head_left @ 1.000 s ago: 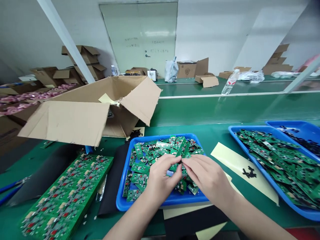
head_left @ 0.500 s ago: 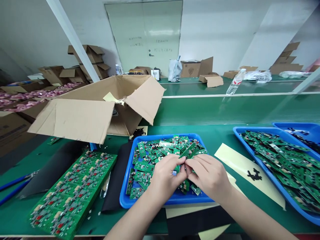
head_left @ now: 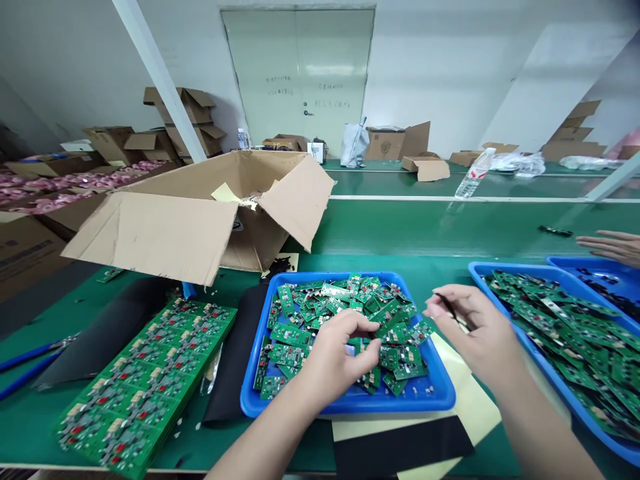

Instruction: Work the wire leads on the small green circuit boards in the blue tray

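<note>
Over the near part of a blue tray (head_left: 345, 405) filled with small green circuit boards (head_left: 290, 333), my left hand (head_left: 343, 353) has its thumb and index finger apart, with nothing seen between them. To the right of that tray, my right hand (head_left: 475, 333) is closed on a thin dark piece (head_left: 449, 307), seen edge-on with a pale part; it looks like a small circuit board. Beyond this hand lies a second blue tray (head_left: 477, 272), heaped with more green boards (head_left: 565, 320). Pale yellow backing sheets (head_left: 480, 393) lie under my right forearm.
A stack of unseparated board panels (head_left: 145, 387) lies left, near blue-handled pliers (head_left: 35, 357) and black sheet material (head_left: 235, 360). An open carton (head_left: 155, 233) stands behind. At far right, another person's hand (head_left: 613, 247) hovers over a third blue tray (head_left: 575, 261); one board (head_left: 555, 231) lies nearby.
My hands have parted: the right moved right, off the first tray, with the thin piece, while the left stayed above the boards and opened. Another person's hand and a lone board appeared at right.
</note>
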`<state>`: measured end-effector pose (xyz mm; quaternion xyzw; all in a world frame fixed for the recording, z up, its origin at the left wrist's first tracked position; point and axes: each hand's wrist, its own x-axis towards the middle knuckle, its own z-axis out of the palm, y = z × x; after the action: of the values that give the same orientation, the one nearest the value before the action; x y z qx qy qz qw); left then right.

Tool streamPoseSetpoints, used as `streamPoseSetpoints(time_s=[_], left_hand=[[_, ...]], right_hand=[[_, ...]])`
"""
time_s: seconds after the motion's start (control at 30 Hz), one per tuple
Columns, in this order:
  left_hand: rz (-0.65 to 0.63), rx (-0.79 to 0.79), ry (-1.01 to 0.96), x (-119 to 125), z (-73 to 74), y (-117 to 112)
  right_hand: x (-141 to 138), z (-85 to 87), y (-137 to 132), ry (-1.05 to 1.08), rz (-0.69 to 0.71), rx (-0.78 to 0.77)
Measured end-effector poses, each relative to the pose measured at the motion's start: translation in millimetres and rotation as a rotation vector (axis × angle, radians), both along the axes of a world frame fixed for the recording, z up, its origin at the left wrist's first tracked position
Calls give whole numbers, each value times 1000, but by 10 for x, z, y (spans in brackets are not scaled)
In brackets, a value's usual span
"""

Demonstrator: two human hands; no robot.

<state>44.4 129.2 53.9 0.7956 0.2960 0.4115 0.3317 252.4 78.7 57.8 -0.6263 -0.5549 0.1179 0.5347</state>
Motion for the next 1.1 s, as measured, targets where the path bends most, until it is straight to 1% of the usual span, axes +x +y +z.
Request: streamPoseSetpoints(time_s=[0.07, 0.13, 0.2, 0.27, 0.33, 0.43, 0.6, 0.67, 0.73, 0.8, 0.87, 1.0, 1.1], left_hand=[[-7, -29, 0, 7, 21, -2], [-8, -30, 24, 19, 32, 0], [-6, -32, 50, 28, 36, 12], [4, -31, 83, 27, 32, 38], [64, -25, 97, 19, 18, 75], [83, -17, 107, 12, -11, 139], [75, -34, 186, 50, -4, 220], [71, 50, 209, 65, 10, 242], [59, 186, 218, 66, 8, 260], [37, 316, 237, 57, -16, 276], [19, 409, 268, 45, -61, 294], [1, 490, 298, 45, -154, 333], [-23, 487, 297, 74, -167, 336]], right_hand=[[-63, -112, -10, 154, 105, -69], [-142, -181, -9, 298, 174, -82], [-207, -195, -6, 420, 180, -65], [-253, -169, -8, 513, 173, -41], [-287, -132, -25, 581, 167, -6], [-344, -105, -76, 634, 144, 39], [-458, -161, -178, 594, 108, 73], [-491, -192, -211, 542, 112, 80], [-509, -217, -236, 497, 115, 96], [-513, -233, -254, 461, 110, 109], [-509, -247, -269, 412, 87, 117], [-506, -277, -300, 289, 46, 95], [-510, -297, -327, 304, 69, 38]])
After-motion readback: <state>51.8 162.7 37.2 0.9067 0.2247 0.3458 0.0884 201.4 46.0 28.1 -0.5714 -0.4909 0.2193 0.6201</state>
